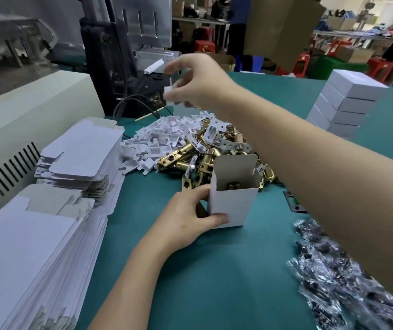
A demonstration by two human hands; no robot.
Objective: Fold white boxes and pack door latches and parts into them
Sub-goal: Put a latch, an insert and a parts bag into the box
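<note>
Head view, looking down across a green table. Grips an upright white box in the left hand: thumb pressed low across the near face, other fingers curled round the left wall, top flap standing open beyond them. Shows one brass latch already inside, just past those fingers. Holds the right hand raised well above and beyond the box, its fingertips bent together, pinching a small white plastic piece; exact grip lost to motion blur. Places the heap of white plastic parts directly beneath the right fingers, and the pile of brass latches between them and the box. Flat box blanks stacked out beyond the left knuckles; closed white boxes stacked far past the right forearm. Judged from here, for a clean drop: keep the left grip firm to hold the mouth square, carry the piece back over the latches, stop the fingertips right above the opening, clear of the raised flap, then release beside the latch.
</note>
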